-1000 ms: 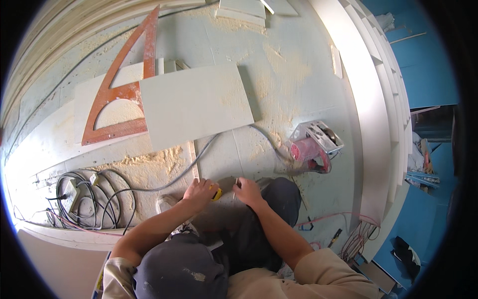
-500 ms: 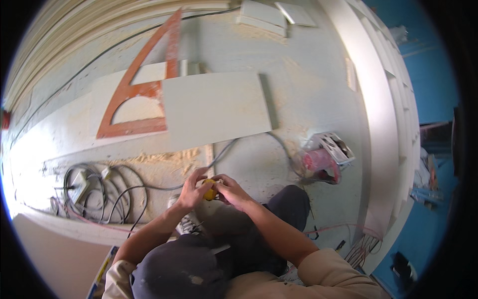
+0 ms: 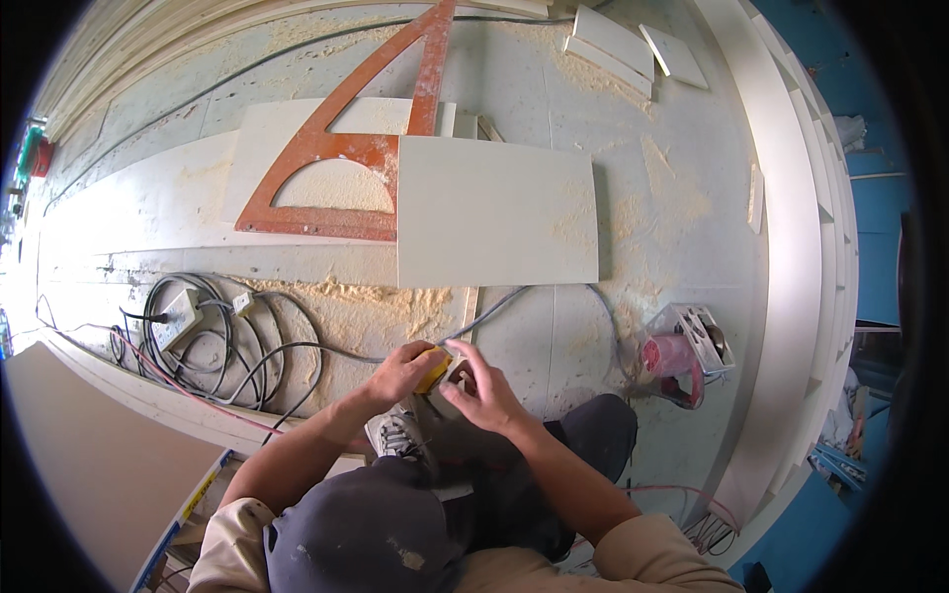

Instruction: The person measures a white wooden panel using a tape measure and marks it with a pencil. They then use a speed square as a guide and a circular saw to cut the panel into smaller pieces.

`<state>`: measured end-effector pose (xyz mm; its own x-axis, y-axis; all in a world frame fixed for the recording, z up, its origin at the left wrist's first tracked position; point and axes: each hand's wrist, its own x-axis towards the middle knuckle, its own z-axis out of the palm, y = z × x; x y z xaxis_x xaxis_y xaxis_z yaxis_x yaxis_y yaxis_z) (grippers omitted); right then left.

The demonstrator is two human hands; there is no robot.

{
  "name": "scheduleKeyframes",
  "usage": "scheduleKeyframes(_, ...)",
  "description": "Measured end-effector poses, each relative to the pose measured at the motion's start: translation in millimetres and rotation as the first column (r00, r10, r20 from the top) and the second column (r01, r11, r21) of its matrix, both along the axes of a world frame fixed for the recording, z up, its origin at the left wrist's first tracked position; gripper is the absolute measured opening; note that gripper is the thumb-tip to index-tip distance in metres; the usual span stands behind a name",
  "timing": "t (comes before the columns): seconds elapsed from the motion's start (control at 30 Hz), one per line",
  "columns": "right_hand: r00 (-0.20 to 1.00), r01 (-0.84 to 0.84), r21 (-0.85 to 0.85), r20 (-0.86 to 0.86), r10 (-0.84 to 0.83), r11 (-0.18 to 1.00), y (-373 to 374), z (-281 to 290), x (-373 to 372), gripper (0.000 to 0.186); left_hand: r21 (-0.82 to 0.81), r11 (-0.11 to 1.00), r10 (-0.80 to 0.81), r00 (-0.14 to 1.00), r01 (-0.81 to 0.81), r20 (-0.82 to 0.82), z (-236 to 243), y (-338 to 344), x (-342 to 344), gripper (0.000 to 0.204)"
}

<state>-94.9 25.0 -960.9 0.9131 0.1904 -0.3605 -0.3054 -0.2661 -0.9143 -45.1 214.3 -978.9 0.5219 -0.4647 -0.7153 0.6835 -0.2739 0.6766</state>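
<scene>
While the left hand [image 3: 400, 374] is clamped around a small yellow object [image 3: 431, 370] with a smooth, rounded case, the right hand [image 3: 486, 395] sits just beside it, thumb and forefinger apart; whether it grips anything is impossible to tell. The yellow object is low over the floor, near the middle, beyond one laced shoe [image 3: 397, 435].

Just farther off, one narrow pale strip [image 3: 471, 304] runs under one smooth, off-white rectangular panel [image 3: 499, 212]. To its left lies one reddish-orange set square [image 3: 267, 219], its scuffed frame pierced by two openings, one triangular and one half-round. Loose, crumbly sawdust [image 3: 386, 299] lies on the near side of both.

At left, one white power strip [image 3: 178, 318] rests among loops of dark cable [image 3: 267, 341]. At right stands one power saw [image 3: 682, 356], pink-red body and metal base plate; any lettering is too small to read. Beyond it runs one long white shelving unit [image 3: 781, 198].
</scene>
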Motion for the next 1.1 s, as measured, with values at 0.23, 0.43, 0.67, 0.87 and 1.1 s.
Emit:
scheduleKeyframes(0.23,0.876,0.128,0.244,-0.481,0.006,0.961,-15.1,-13.0,20.6,0.019,0.117,0.933,-0.357,0.838,0.34,0.412,19.1,0.1,22.7,0.05)
scheduleKeyframes(0.43,0.84,0.392,0.293,-0.5,-0.21,0.872,-40.5,-27.5,28.1,0.023,0.403,0.794,-0.605,0.645,0.455,0.466,35.0,9.4,58.6,0.041)
scheduleKeyframes(0.67,0.315,0.947,0.094,-0.471,-0.824,0.308,-211.1,-74.1,75.0,0.017,0.75,0.647,-0.681,0.547,0.138,0.487,31.6,74.9,116.3,0.023)
scheduleKeyframes(0.87,0.302,0.936,-0.084,-0.31,-0.902,0.343,-225.8,-114.3,85.8,0.015,0.766,0.576,-0.684,0.681,0.285,0.261,27.7,64.3,131.0,0.019)
scheduleKeyframes(1.1,0.393,0.887,-0.108,-0.336,-0.856,0.449,-216.7,-111.9,89.8,0.015,0.671,0.662,-0.675,0.654,0.333,0.341,21.0,54.3,139.5,0.021)
